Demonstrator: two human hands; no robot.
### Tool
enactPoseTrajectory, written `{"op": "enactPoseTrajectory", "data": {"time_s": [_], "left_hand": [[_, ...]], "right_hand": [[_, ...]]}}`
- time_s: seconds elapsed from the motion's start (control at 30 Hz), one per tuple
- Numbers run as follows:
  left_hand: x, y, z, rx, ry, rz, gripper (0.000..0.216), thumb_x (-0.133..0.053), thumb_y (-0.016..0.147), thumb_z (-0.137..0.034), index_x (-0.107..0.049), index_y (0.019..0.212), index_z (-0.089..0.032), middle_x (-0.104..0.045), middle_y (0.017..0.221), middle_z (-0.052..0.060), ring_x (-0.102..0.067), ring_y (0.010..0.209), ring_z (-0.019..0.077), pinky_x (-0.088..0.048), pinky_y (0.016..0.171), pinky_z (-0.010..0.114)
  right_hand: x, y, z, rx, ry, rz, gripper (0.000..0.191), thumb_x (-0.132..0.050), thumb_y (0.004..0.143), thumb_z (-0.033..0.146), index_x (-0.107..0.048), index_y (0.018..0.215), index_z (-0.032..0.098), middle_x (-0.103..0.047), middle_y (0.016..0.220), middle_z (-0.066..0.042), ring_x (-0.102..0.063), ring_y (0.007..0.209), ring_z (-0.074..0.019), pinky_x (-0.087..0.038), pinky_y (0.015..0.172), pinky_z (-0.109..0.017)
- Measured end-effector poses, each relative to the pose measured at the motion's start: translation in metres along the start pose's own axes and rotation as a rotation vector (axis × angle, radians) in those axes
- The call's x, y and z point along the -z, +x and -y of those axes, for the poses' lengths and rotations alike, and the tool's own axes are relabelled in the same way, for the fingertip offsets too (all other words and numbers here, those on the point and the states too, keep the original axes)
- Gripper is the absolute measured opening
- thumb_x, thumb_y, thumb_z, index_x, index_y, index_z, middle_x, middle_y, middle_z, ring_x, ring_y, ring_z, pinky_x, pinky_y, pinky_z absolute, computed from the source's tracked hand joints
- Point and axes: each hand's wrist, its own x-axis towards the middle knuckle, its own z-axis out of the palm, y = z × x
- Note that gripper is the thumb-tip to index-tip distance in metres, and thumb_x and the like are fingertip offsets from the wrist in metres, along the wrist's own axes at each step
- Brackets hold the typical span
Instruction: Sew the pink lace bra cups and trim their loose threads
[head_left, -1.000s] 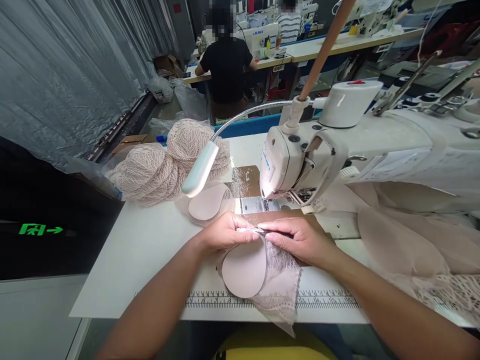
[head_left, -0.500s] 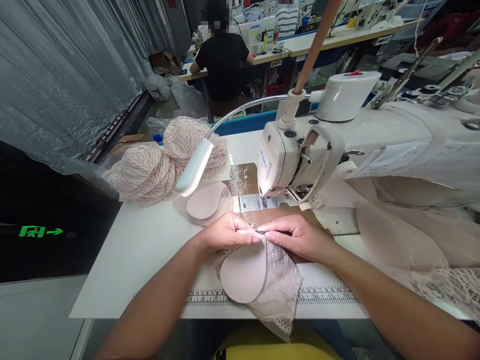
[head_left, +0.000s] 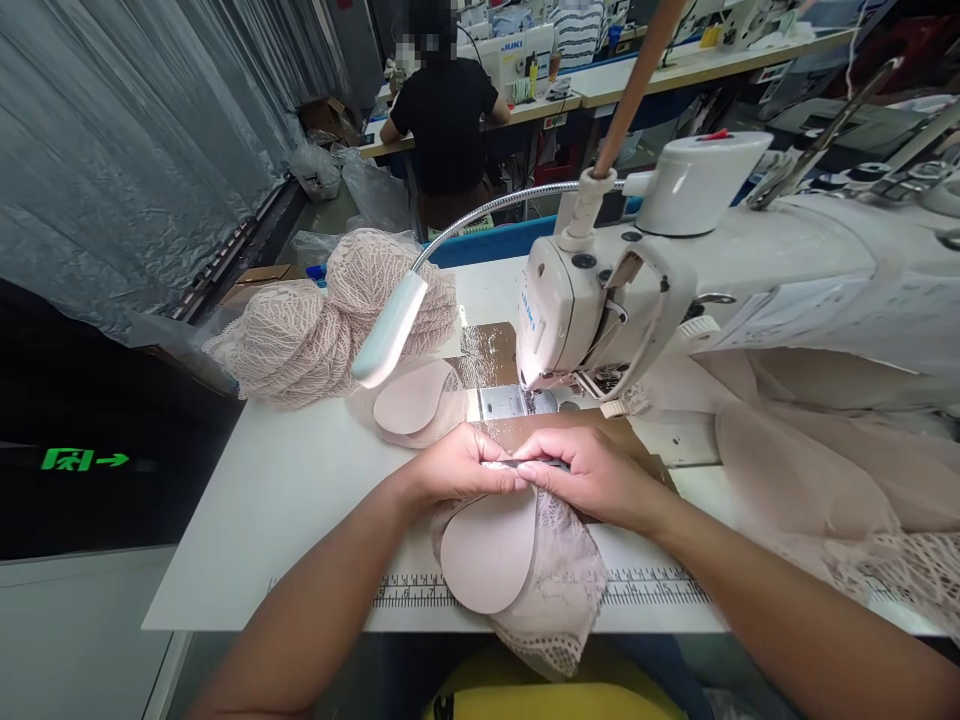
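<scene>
My left hand (head_left: 461, 468) is closed, thumb and fingers pinching the top edge of a pale pink lace piece (head_left: 568, 575). A smooth, rounded bra cup (head_left: 489, 555) hangs from that pinch, lying against the lace above the table's front edge. My right hand (head_left: 581, 475) is closed as well, its fingertips meeting the left thumb at the same edge. Between its fingers shows a thin dark metal tool (head_left: 553, 463), lying along the edge; its kind is mostly hidden. Both hands are just in front of the sewing machine's needle area (head_left: 529, 400).
A white sewing machine (head_left: 559, 310) stands behind my hands, with a bendy lamp (head_left: 391, 330) to its left. Stacked lace cups (head_left: 285, 340) and another cup (head_left: 409, 398) lie on the left. Beige fabric (head_left: 810, 465) is heaped right. A person (head_left: 442, 120) sits ahead.
My right hand has shifted slightly left, its fingertips now against the left thumb. The dark tool shows more along the edge. The cup and lace hang nearly as before.
</scene>
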Motion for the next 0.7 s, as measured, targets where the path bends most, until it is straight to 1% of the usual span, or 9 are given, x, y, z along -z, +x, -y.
{"op": "enactPoseTrajectory", "data": {"time_s": [0.07, 0.13, 0.23, 0.33, 0.4, 0.47, 0.53, 0.6, 0.7], "left_hand": [[-0.001, 0.001, 0.001, 0.016, 0.003, -0.024, 0.039, -0.073, 0.067, -0.045, -0.056, 0.058, -0.010, -0.033, 0.052, -0.006, -0.026, 0.050, 0.0047, -0.017, 0.046, 0.022], [-0.001, 0.002, 0.001, -0.005, 0.002, -0.030, 0.038, -0.072, 0.068, -0.045, -0.059, 0.060, -0.010, -0.037, 0.053, -0.005, -0.030, 0.050, 0.0055, -0.023, 0.046, 0.021], [0.004, 0.000, -0.003, -0.085, 0.050, 0.045, 0.031, -0.070, 0.071, -0.040, -0.066, 0.075, -0.010, -0.049, 0.063, -0.001, -0.042, 0.059, 0.0088, -0.034, 0.054, 0.021], [0.016, -0.009, -0.011, -0.078, 0.196, 0.117, 0.030, -0.070, 0.071, -0.030, -0.063, 0.094, -0.012, -0.055, 0.078, 0.002, -0.047, 0.066, 0.0105, -0.037, 0.058, 0.021], [0.023, -0.017, -0.015, -0.072, 0.269, 0.091, 0.033, -0.068, 0.071, -0.024, -0.059, 0.102, -0.014, -0.054, 0.081, 0.001, -0.047, 0.066, 0.0102, -0.037, 0.057, 0.020], [0.026, -0.021, -0.018, -0.097, 0.327, 0.022, 0.035, -0.064, 0.072, -0.019, -0.056, 0.106, -0.015, -0.051, 0.079, -0.001, -0.045, 0.066, 0.0099, -0.036, 0.057, 0.020], [0.024, -0.023, -0.018, -0.128, 0.392, -0.047, 0.038, -0.063, 0.072, -0.017, -0.056, 0.110, -0.016, -0.050, 0.077, -0.002, -0.045, 0.066, 0.0101, -0.036, 0.058, 0.020], [0.017, -0.021, -0.018, -0.148, 0.446, -0.083, 0.042, -0.062, 0.073, -0.017, -0.055, 0.115, -0.016, -0.051, 0.077, -0.001, -0.047, 0.067, 0.0110, -0.037, 0.059, 0.021], [0.008, -0.022, -0.022, -0.176, 0.493, -0.122, 0.046, -0.058, 0.077, -0.020, -0.052, 0.123, -0.017, -0.058, 0.087, 0.003, -0.052, 0.074, 0.0136, -0.042, 0.065, 0.024]], "right_hand": [[-0.002, 0.000, -0.003, 0.000, 0.037, -0.059, 0.021, -0.053, 0.085, 0.034, -0.067, 0.081, 0.019, -0.067, 0.081, -0.004, -0.061, 0.076, -0.0169, -0.046, 0.067, -0.029], [-0.006, 0.001, -0.006, -0.016, 0.131, -0.096, 0.021, -0.055, 0.084, 0.035, -0.064, 0.093, 0.019, -0.066, 0.088, -0.004, -0.061, 0.081, -0.0174, -0.048, 0.071, -0.030], [-0.010, 0.001, -0.008, -0.072, 0.215, -0.026, 0.039, -0.063, 0.077, 0.037, -0.058, 0.112, 0.020, -0.064, 0.091, -0.003, -0.061, 0.082, -0.0179, -0.049, 0.069, -0.030], [-0.007, 0.000, -0.010, -0.094, 0.094, 0.036, 0.021, -0.057, 0.080, 0.036, -0.064, 0.090, 0.019, -0.062, 0.078, -0.001, -0.058, 0.073, -0.0173, -0.045, 0.064, -0.029], [-0.003, -0.001, -0.010, -0.096, 0.023, 0.050, 0.021, -0.051, 0.082, 0.033, -0.060, 0.072, 0.018, -0.059, 0.069, 0.000, -0.053, 0.066, -0.0154, -0.041, 0.059, -0.027], [0.001, -0.001, -0.010, -0.087, 0.031, 0.070, 0.017, -0.051, 0.081, 0.031, -0.057, 0.071, 0.018, -0.055, 0.067, 0.001, -0.050, 0.064, -0.0138, -0.037, 0.056, -0.025], [0.001, 0.000, -0.009, -0.086, 0.105, 0.074, 0.014, -0.056, 0.078, 0.032, -0.057, 0.079, 0.018, -0.055, 0.073, 0.001, -0.050, 0.066, -0.0134, -0.038, 0.057, -0.024], [-0.002, 0.002, -0.007, -0.117, 0.169, 0.062, 0.020, -0.060, 0.076, 0.036, -0.057, 0.086, 0.018, -0.055, 0.076, 0.000, -0.049, 0.066, -0.0131, -0.038, 0.057, -0.024], [-0.009, 0.003, -0.005, -0.101, 0.175, 0.064, 0.019, -0.055, 0.081, 0.036, -0.055, 0.074, 0.018, -0.049, 0.067, 0.002, -0.043, 0.061, -0.0113, -0.033, 0.055, -0.024]]}}
